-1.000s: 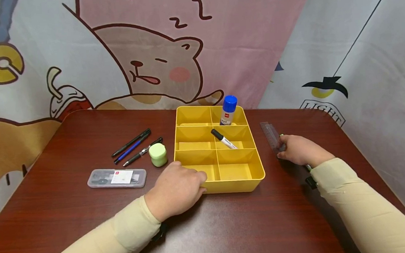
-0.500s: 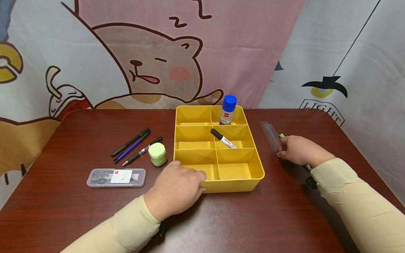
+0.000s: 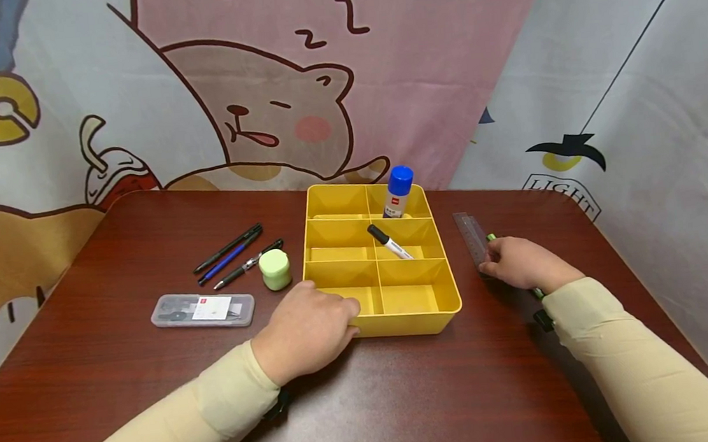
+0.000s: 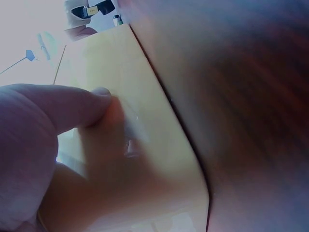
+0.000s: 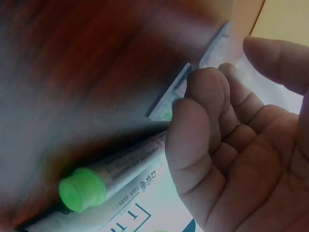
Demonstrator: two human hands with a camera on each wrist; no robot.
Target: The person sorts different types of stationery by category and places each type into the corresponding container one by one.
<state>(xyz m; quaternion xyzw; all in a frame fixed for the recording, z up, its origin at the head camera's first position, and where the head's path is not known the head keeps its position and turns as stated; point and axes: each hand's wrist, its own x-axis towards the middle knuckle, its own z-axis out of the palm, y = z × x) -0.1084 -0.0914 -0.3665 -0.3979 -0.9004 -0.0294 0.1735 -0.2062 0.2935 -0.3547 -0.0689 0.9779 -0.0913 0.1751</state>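
My left hand (image 3: 309, 330) grips the near wall of a yellow divided tray (image 3: 413, 324), its thumb (image 4: 87, 106) flat on the outside and the fingers over the rim. To the right of the tray, my right hand (image 3: 518, 263) is low over the table at the near end of clear plastic rulers (image 3: 470, 235). In the right wrist view its fingers bend loosely at the ruler edges (image 5: 171, 92), and the thumb stands apart. Beside them, partly under the hand, lies a pen-like tube with green ends (image 5: 116, 179). A glue stick (image 3: 397, 192) and a black-capped marker (image 3: 390, 242) are in right-hand compartments.
Left of the tray lie several pens (image 3: 230, 255), a light green round-lidded pot (image 3: 275, 270) and a clear flat case (image 3: 202, 311) with a white label. A printed cloth (image 3: 416, 68) hangs behind the brown table (image 3: 408, 406).
My right hand's thumb and fingertips have shifted slightly at the near end of the rulers. The left hand and the tray stay in place.
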